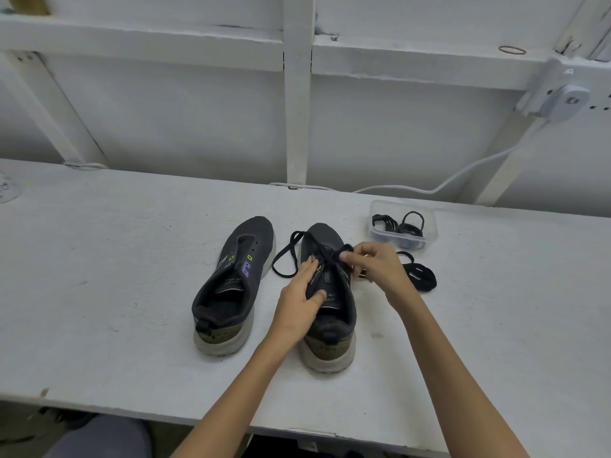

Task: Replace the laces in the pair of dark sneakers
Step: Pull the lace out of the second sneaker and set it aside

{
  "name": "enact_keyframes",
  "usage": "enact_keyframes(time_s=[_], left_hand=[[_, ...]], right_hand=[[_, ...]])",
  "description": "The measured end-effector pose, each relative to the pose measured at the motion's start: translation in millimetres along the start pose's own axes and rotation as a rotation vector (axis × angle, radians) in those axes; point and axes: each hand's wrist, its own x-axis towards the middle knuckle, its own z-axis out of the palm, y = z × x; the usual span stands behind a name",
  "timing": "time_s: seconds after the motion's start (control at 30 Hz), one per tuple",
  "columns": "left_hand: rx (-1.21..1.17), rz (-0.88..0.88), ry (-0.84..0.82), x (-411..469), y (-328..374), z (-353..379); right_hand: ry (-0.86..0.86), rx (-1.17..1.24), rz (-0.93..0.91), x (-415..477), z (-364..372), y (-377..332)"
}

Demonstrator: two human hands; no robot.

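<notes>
- Currently both forearms reach forward over the white bench [132, 276] and converge on the laced sneaker [327, 345], which stands heel toward the person, just right of the bench's middle.
- The left hand [297, 302] lies on that shoe's left side, fingers straight and close together over the eyelet row, the thumb resting on the tongue. It presses down rather than wraps.
- The right hand [373, 266] comes in from the right with the wrist bent, its fingers curled; thumb and forefinger pinch the black lace [284, 259] above the upper eyelets.
- From that pinch the lace runs down into the shoe, and a long loop spills onto the bench between the two shoes.
- The unlaced sneaker [231, 282] sits just left, toe angled slightly right, with its eyelets bare and small green and purple tabs showing.
- A loose lace [420, 276] lies bundled behind the right hand, partly hidden by it.
- Further back, a clear plastic tub [429, 233] holds more coiled black laces.
- A white cable [463, 180] trails along the bench's far edge.
</notes>
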Motion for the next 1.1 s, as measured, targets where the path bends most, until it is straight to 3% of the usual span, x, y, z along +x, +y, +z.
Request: enact_keyframes(time_s=[0.1,0.3,0.43,0.53,0.6,0.7,0.77,0.87,0.97,1.03,1.1], left_hand=[[0.006,0.0,-0.013,-0.6,1.3,-0.3],[0.007,-0.002,0.005,0.3,-0.2,0.2],[0.01,0.001,0.0,-0.9,0.4,-0.4],[0.003,0.0,-0.009,-1.4,0.7,-0.2],[0.003,-0.003,-0.005,-1.3,0.8,0.4],[0.018,-0.007,0.009,-0.5,0.2,0.4],[0.031,0.0,0.006,-0.6,0.6,0.4],[0.023,0.005,-0.008,-1.8,2.1,0.0],[0.016,0.002,-0.014,-2.2,2.8,0.5],[0.003,0.0,-0.009,-2.2,2.4,1.1],[-0.008,0.0,-0.007,-1.9,1.5,1.5]], right_hand=[[0.14,0.085,0.016,9.3,-9.2,-6.5],[-0.127,-0.042,0.138,-5.1,0.9,2.2],[0.03,0.025,0.06,2.4,-2.8,0.6],[0.161,0.226,0.029,10.1,-13.1,-5.5],[0.092,0.221,0.076,9.2,-15.8,-7.1],[-0.145,-0.025,0.173,1.1,-7.3,-3.1],[-0.192,-0.085,0.163,-0.4,-1.0,0.6],[-0.025,-0.012,0.095,6.0,-4.0,-3.1],[0.202,0.243,0.052,13.5,-17.0,-9.4],[0.214,0.309,0.068,12.5,-19.5,-10.6],[0.098,0.218,0.128,6.9,-14.8,-7.9]])
